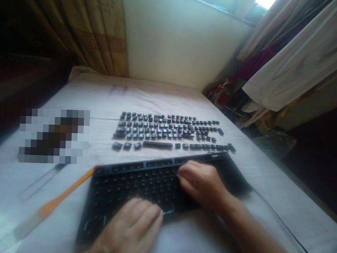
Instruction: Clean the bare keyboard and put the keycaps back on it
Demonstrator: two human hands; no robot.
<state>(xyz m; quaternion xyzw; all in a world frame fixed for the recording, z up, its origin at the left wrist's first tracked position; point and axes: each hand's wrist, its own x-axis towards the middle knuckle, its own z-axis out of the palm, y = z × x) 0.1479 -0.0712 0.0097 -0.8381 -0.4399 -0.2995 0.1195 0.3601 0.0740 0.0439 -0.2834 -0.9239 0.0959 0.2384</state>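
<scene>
A black keyboard (116, 191) lies at a slant on the white cloth, its keycaps off and the bare key posts showing. My left hand (134, 225) rests over its front edge, fingers side by side and lying on it. Above the right-middle part of the keyboard, my right hand (201, 181) is closed, thumb and fingers pinched together; whatever they hold is too small or hidden to name. Behind the keyboard, loose black keycaps (157, 129) stand in rows, with a long space bar key (157, 145) in front.
Left of the keyboard lies a brush with an orange handle (63, 191) touching its corner. A thin two-pronged tool (45, 179) lies beyond it, near a pixelated patch. A cable (278, 219) runs from the right. Curtain (105, 32) and hanging clothes (292, 64) flank the wall.
</scene>
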